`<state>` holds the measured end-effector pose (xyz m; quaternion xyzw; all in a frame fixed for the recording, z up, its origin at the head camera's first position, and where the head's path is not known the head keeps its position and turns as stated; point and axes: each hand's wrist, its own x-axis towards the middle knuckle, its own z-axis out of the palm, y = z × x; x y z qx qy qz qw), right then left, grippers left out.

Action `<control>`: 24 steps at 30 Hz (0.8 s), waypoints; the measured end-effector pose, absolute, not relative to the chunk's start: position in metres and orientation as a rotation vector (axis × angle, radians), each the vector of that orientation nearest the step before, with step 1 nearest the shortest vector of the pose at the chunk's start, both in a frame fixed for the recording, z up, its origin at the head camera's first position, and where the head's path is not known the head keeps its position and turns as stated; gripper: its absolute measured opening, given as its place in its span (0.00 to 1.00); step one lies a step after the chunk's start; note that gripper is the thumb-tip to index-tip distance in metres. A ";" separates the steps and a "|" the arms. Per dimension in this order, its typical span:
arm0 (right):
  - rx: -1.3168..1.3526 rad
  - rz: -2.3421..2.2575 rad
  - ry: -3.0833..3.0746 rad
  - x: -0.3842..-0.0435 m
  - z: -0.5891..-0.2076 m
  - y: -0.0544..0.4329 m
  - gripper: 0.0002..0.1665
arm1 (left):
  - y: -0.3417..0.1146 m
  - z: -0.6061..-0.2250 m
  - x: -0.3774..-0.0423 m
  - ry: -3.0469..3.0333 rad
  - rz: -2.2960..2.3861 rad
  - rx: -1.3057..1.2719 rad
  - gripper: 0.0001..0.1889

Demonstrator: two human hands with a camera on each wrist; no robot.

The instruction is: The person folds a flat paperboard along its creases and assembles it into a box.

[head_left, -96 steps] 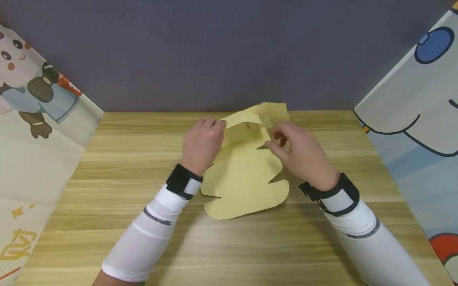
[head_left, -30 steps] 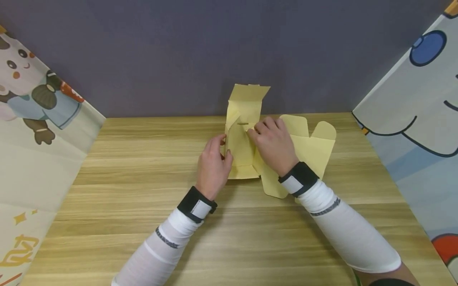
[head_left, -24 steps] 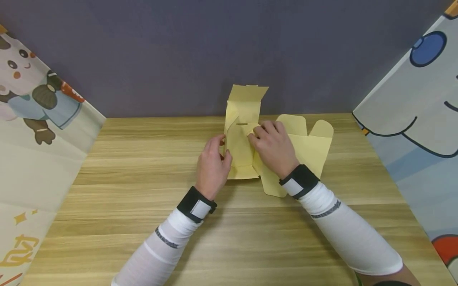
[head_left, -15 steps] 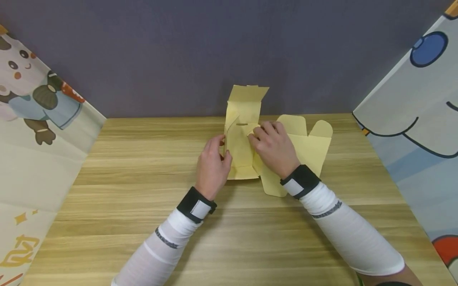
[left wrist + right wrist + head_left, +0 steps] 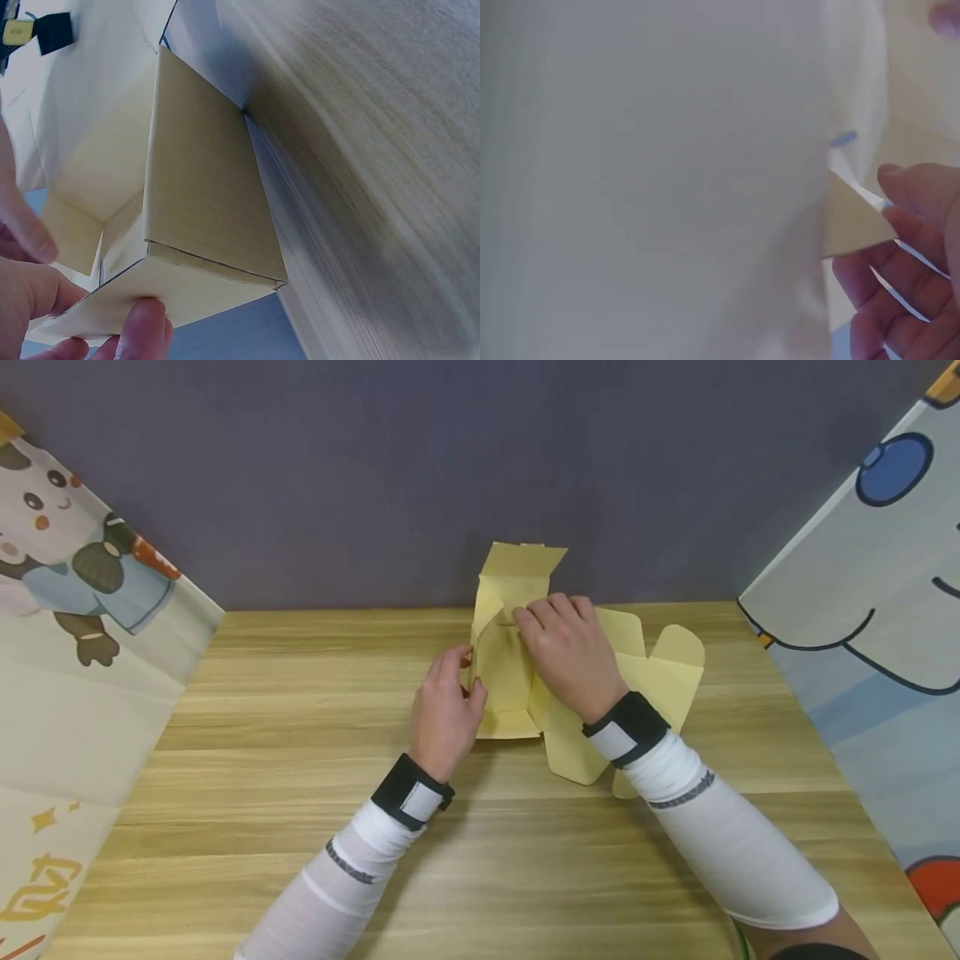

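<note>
A pale yellow cardboard box (image 5: 504,672), partly folded up, stands near the back of the table in the head view. Its back panel (image 5: 513,589) rises upright with the top edge bent over. Another wide panel (image 5: 663,681) with rounded tabs spreads out to the right, partly under the right forearm. My left hand (image 5: 446,710) grips the left wall, and the left wrist view shows its fingers along the box's end (image 5: 217,281). My right hand (image 5: 573,656) holds the back right corner; in the right wrist view its thumb and fingers surround a small pointed flap (image 5: 855,221).
The wood-grain table (image 5: 315,693) lies under both arms. A dark grey wall (image 5: 360,485) rises right behind the box, and printed cartoon panels (image 5: 847,568) flank the table on either side.
Three seconds ago the cardboard lay mostly flat, tabs toward me; it has been turned and its walls raised. Lately my right hand has shifted slightly back, covering the slot. The left stays put.
</note>
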<state>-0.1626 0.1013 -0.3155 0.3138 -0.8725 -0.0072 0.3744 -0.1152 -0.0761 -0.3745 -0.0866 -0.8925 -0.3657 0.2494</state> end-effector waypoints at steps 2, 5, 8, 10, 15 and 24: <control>0.802 0.001 -2.206 -0.162 -0.310 0.097 0.12 | -0.076 -0.375 -0.114 -2.431 -0.996 -0.237 0.21; 0.829 -0.008 -2.165 -0.162 -0.304 0.089 0.15 | -0.076 -0.376 -0.114 -2.432 -1.000 -0.233 0.21; 0.886 -0.054 -2.155 -0.163 -0.300 0.081 0.18 | -0.076 -0.376 -0.114 -2.434 -1.004 -0.230 0.21; 0.930 -0.102 -2.158 -0.164 -0.298 0.076 0.19 | -0.076 -0.376 -0.113 -2.436 -1.005 -0.229 0.21; 1.014 -0.249 -2.180 -0.166 -0.297 0.067 0.16 | -0.076 -0.375 -0.114 -2.441 -1.002 -0.230 0.21; 0.986 -0.257 -2.230 -0.164 -0.306 0.064 0.11 | -0.076 -0.374 -0.115 -2.441 -0.998 -0.223 0.20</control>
